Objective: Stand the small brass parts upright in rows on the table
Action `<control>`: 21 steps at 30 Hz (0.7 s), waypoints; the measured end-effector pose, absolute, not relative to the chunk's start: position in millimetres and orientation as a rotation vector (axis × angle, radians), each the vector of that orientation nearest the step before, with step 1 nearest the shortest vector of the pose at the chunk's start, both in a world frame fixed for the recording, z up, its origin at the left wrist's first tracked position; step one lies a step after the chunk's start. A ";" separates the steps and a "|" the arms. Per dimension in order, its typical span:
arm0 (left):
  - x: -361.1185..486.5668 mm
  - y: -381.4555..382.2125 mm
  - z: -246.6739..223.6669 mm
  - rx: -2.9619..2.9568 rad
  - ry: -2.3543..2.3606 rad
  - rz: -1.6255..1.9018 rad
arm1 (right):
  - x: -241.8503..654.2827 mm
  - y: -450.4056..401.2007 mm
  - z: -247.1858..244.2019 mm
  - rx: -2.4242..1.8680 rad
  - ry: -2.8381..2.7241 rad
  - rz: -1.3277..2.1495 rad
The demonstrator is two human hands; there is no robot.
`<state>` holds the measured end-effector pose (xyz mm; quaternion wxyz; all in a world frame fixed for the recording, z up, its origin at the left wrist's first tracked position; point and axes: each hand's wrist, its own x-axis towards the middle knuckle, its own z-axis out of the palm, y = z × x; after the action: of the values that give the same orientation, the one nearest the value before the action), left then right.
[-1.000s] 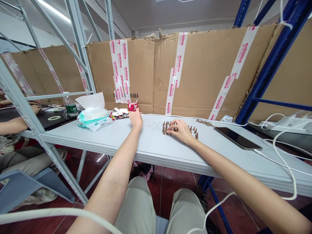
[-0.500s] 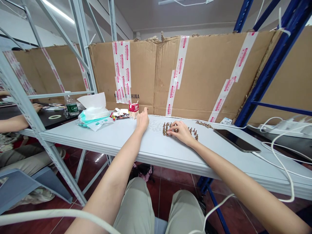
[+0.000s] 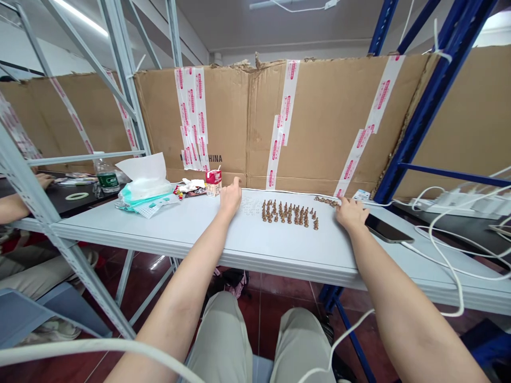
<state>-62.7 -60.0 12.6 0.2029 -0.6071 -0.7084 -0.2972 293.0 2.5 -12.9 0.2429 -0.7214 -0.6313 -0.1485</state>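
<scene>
Several small brass-coloured pieces [image 3: 289, 213] stand upright in rows on the pale grey table [image 3: 279, 244]. Behind them to the right, a flat cluster of similar pieces [image 3: 325, 200] lies near the back edge. My right hand [image 3: 352, 213] is at the right end of that cluster, fingers bent; what its fingertips touch is too small to tell. Tiny clear pieces [image 3: 251, 205] are scattered left of the rows. My left hand [image 3: 230, 197] rests beside them with its fingers curled together, and whatever it may hold is hidden.
A red and white drink carton [image 3: 213, 182], wrappers and a pack of white tissues [image 3: 149, 181] are at the left. A dark phone [image 3: 388, 230] with a white cable lies at the right. Cardboard [image 3: 311, 127] walls the back; another person's arm [image 3: 18, 205] shows far left.
My right hand has moved right, from the standing rows to the flat cluster, uncovering the rows. My left hand stays beside the clear pieces. The camera view has shifted slightly.
</scene>
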 end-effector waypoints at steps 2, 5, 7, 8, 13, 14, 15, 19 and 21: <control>-61.7 -61.6 13.1 -1.706 -1.981 -0.821 | 296.5 7.9 -20.2 -2.019 -1.878 -0.369; -59.5 -63.8 14.4 -1.720 -1.966 -0.805 | 294.9 12.8 -22.5 -2.060 -2.011 -0.332; -57.9 -65.2 15.6 -1.724 -1.961 -0.801 | 293.9 13.7 -21.3 -2.085 -2.030 -0.318; -57.2 -65.9 16.2 -1.726 -1.964 -0.801 | 293.6 13.5 -20.6 -2.086 -2.040 -0.326; -55.4 -68.7 17.9 -1.729 -1.977 -0.785 | 291.8 12.8 -17.9 -1.941 -2.071 -0.623; -55.4 -68.8 17.8 -1.736 -1.969 -0.781 | 291.9 14.7 -17.2 -1.917 -2.082 -0.639; -55.5 -68.6 17.5 -1.747 -1.957 -0.780 | 292.6 17.7 -16.5 -1.908 -2.108 -0.614; -56.1 -65.8 15.6 -1.774 -1.918 -0.792 | 302.9 37.9 -16.2 -2.008 -2.258 -0.322; -56.0 -64.4 14.9 -1.770 -1.915 -0.802 | 310.2 47.3 -18.6 -2.013 -2.277 -0.300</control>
<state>-56.0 -64.4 14.9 0.2052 -0.6350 -0.6869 -0.2877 310.2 47.3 -18.6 0.0435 -0.6585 -0.7449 -0.0980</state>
